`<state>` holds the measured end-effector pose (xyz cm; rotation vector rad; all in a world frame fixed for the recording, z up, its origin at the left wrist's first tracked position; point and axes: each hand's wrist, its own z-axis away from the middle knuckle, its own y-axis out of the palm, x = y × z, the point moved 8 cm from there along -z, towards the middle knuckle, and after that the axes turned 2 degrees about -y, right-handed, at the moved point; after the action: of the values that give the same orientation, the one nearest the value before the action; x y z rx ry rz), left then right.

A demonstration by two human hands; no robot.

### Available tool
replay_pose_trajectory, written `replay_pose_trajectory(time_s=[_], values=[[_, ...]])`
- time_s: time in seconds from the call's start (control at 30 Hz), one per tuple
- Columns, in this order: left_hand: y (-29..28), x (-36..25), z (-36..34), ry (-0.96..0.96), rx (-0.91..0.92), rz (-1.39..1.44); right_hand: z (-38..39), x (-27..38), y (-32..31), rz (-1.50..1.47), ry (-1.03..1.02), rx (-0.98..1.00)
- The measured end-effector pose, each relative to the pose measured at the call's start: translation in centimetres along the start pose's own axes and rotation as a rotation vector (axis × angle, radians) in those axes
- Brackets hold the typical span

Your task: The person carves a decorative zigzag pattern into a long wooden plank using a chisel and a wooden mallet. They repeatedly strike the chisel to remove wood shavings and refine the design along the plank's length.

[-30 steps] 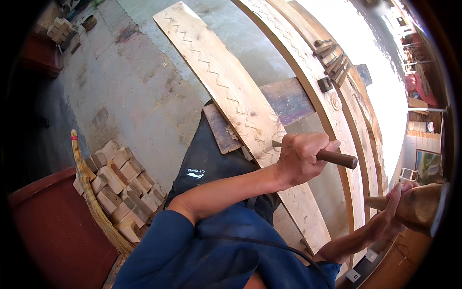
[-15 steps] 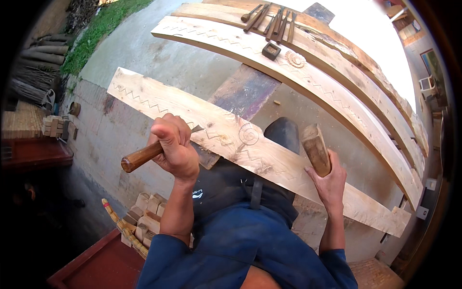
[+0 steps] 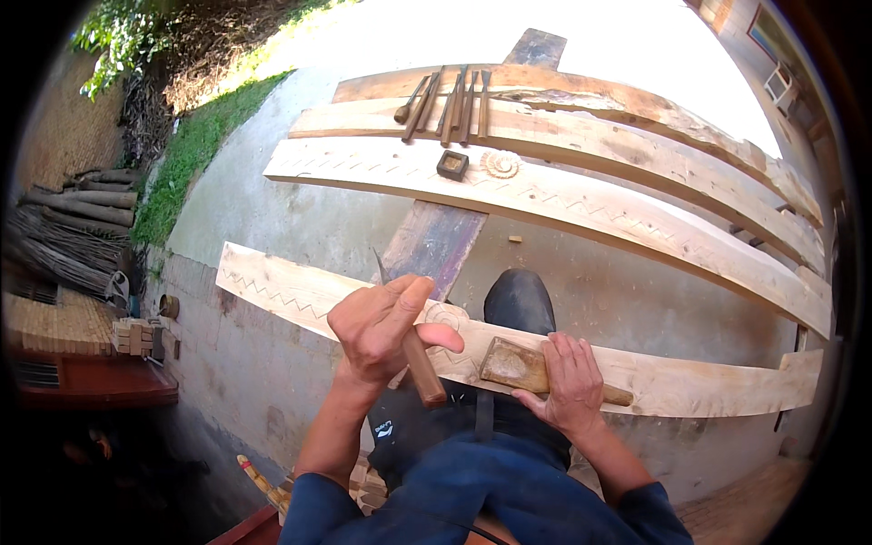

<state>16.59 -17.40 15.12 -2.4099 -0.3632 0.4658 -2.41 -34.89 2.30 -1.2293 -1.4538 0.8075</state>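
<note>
My left hand (image 3: 381,331) grips a chisel (image 3: 422,368) by its brown handle, the thin blade angled up and away above the near pale board (image 3: 708,381). This board carries a pencilled zigzag and a spiral (image 3: 445,313), partly hidden by that hand. My right hand (image 3: 568,386) is closed over a worn wooden mallet (image 3: 509,361), which lies along the board with its handle to the right. A dark boot (image 3: 518,300) shows just beyond the board.
Three long planks (image 3: 663,232) lie across a worn crosspiece (image 3: 429,236), bearing several carving tools (image 3: 468,113), a small dark box (image 3: 452,164) and a carved rosette (image 3: 500,163). Branches (image 3: 82,204) are piled at left beside grass; a broom (image 3: 259,477) is below.
The view has swung round. My left hand has turned the chisel from sideways to pointing away from me, and my right hand has brought the mallet down onto the near board.
</note>
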Motion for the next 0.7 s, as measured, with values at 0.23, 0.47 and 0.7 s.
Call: replay_pose_trajectory(time_s=[0.23, 0.47, 0.7], values=[[12.7, -1.4, -5.5, 0.365, 0.288, -0.070, 0.1, -0.4, -0.1, -0.043, 0.048, -0.025], [26.6, 3.8, -9.5, 0.478, 0.545, -0.256, -0.2, -0.3, -0.6, -0.054, 0.020, -0.053], [30.9, 7.6, -8.6, 0.486, 0.581, -0.310, -0.2, -0.3, -0.6, -0.082, 0.030, -0.041]])
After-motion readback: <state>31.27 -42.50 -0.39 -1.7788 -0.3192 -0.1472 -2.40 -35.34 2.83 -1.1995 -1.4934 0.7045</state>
